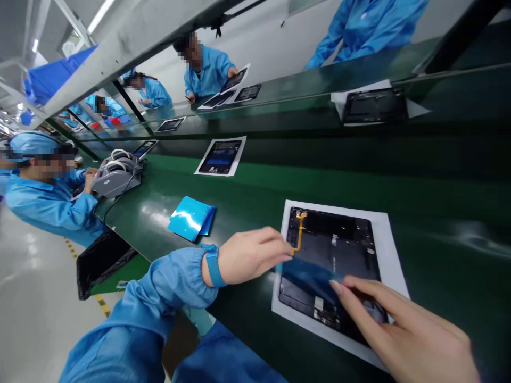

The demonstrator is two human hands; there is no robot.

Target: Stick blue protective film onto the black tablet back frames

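Observation:
A blue translucent film is stretched between my two hands, above a black device housing. My left hand, with a blue band at the wrist, pinches the film's left end. Thumb and forefinger of my right hand grip its right end. The housing lies on a white sheet and has an orange flex strip near its upper left corner. Part of the housing is hidden beneath the film and my right hand.
Shiny blue film pieces lie left of my hands. Another housing on a white sheet is farther back. A grey machine stands at the left, beside a seated person. Behind a raised shelf, other people work.

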